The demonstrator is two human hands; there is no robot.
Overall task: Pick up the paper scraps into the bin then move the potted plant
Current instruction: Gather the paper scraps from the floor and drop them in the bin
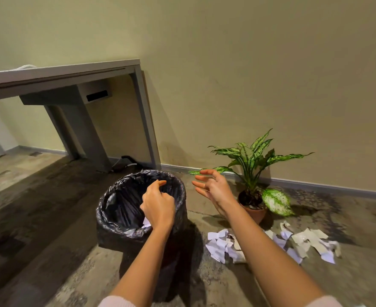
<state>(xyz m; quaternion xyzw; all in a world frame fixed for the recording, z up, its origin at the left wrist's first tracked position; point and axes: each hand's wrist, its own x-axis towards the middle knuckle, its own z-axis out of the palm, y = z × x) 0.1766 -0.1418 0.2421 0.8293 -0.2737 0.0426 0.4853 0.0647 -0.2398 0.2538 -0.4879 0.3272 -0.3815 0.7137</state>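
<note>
Paper scraps (223,245) lie by the potted plant (253,212). My left hand (158,206) hangs over the bin (114,227), fingers curled, hold unclear; right hand (216,189), fingers apart.

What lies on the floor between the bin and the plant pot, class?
Only bare floor, in the head view; the right hand hovers over it, and the paper scraps lie nearer.

Your bin (120,227) has a glossy black liner, and the scrap (146,223) in it is white. The paper scraps (224,247) are mostly white, a few greyish-beige. The plant (251,158) has green leaves speckled and streaked cream-white, and its pot (254,214) is terracotta orange. The floor (49,218) is mottled grey-brown, the wall (249,74) pale olive, the desk (72,72) grey, and your sleeves (114,302) pale pink.
</note>
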